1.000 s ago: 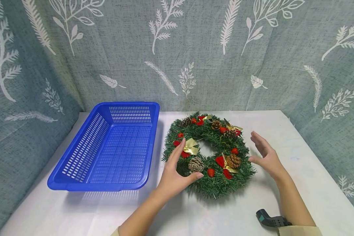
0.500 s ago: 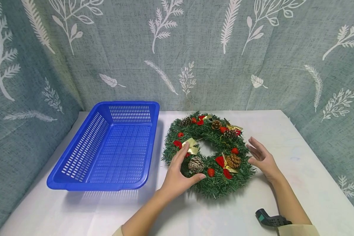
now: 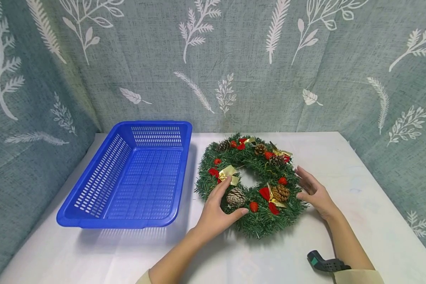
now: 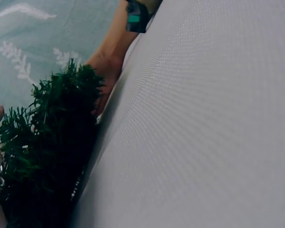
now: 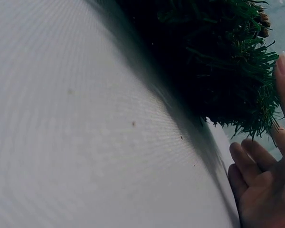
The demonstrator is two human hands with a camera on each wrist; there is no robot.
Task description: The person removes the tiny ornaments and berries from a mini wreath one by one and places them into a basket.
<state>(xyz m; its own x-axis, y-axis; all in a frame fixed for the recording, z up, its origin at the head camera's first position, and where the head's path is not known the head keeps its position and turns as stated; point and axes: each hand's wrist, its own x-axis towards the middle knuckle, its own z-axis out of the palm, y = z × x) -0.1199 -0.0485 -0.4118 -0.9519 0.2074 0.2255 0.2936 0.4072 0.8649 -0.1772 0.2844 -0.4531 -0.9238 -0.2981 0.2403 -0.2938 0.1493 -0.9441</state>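
Note:
A green Christmas wreath (image 3: pixel 260 225) lies flat on the white table, trimmed with pinecones (image 3: pixel 236 197), red berries and gold-and-red bows (image 3: pixel 228 174). My left hand (image 3: pixel 214 215) is at its near left side, thumb and fingers spread wide around a pale pinecone and overlapping the greenery. At the right side my right hand (image 3: pixel 316 198) is held with relaxed fingers, its thumb tip right at the needles. From the right wrist, the fingers (image 5: pixel 249 166) show low beside the wreath's outer edge (image 5: pixel 228 71), close to the tabletop. Neither hand is curled round the wreath.
A blue plastic basket (image 3: pixel 177 197) with slotted walls stands left of the wreath, nothing inside it. Behind the table (image 3: pixel 255 264) hangs a grey-green curtain (image 3: pixel 156 59) with white leaf prints. A black strap device (image 3: pixel 324 263) sits on the right wrist.
Both hands have come in closer to the wreath: the right moved left and slightly down to its edge, the left shifted slightly right and down. The wreath and basket stayed put.

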